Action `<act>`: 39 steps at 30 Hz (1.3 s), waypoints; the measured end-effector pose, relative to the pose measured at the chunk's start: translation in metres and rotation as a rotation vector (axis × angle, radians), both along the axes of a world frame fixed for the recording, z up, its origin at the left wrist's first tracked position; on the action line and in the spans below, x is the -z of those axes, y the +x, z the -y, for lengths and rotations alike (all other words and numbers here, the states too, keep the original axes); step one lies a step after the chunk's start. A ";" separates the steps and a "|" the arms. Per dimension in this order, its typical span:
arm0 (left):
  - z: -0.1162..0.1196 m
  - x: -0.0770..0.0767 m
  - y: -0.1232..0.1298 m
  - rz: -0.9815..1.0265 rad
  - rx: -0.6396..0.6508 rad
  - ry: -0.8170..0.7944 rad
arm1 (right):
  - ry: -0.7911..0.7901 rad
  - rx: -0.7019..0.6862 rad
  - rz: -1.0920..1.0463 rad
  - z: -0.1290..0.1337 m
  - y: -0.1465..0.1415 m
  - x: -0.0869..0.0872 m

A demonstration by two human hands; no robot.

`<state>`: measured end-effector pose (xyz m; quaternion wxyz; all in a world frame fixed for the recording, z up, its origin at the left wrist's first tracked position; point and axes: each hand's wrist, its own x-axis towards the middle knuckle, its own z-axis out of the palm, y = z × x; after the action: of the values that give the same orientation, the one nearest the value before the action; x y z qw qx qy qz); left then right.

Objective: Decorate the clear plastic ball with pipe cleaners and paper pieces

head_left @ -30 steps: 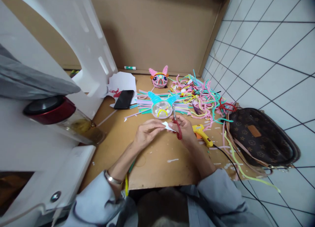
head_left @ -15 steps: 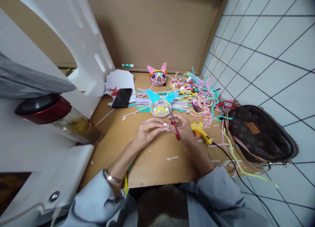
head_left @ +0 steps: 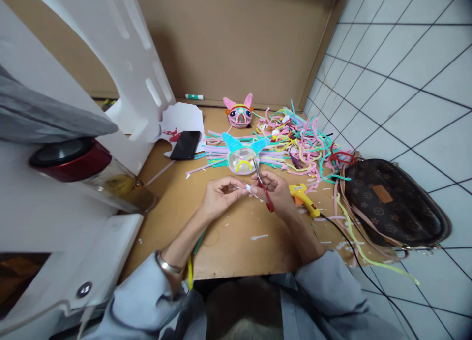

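My left hand (head_left: 221, 197) pinches a small white piece (head_left: 248, 188) between thumb and fingertips. Red-handled scissors (head_left: 266, 195) are in my right hand (head_left: 276, 192), blades pointing away from me, and its fingertips also meet the white piece. Just beyond my hands lies a round clear face shape with blue ears (head_left: 231, 142) and a yellow curved strip (head_left: 244, 165), on top of a row of pastel pipe cleaners (head_left: 217, 153). A finished-looking pink face with ears (head_left: 239, 116) stands behind it.
A yellow glue gun (head_left: 306, 200) with a black cable lies right of my hands. Tangled pipe cleaners (head_left: 306, 138) and a brown bag (head_left: 396, 202) are farther right. At left are a phone (head_left: 186, 145), white paper (head_left: 180, 116) and a red-lidded bottle (head_left: 121, 185). A marker (head_left: 194, 97) lies behind.
My fingertips have shifted slightly on the small white piece, and the scissors have tilted a little. The whole view has moved slightly.
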<state>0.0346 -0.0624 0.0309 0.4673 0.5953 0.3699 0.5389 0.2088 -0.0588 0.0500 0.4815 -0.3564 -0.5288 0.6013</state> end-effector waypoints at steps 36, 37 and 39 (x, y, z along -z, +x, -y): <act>0.005 -0.004 0.010 0.277 0.066 -0.350 | 0.048 0.124 0.041 0.000 0.001 0.000; 0.005 -0.003 0.012 0.283 0.071 -0.367 | 0.042 0.115 0.043 0.001 0.000 0.000; 0.005 -0.002 0.014 0.299 0.068 -0.388 | 0.038 0.107 0.048 0.001 -0.001 0.001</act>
<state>0.0482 -0.0675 0.0333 0.6403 0.4200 0.3730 0.5239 0.2081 -0.0598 0.0493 0.5068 -0.3892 -0.5317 0.5559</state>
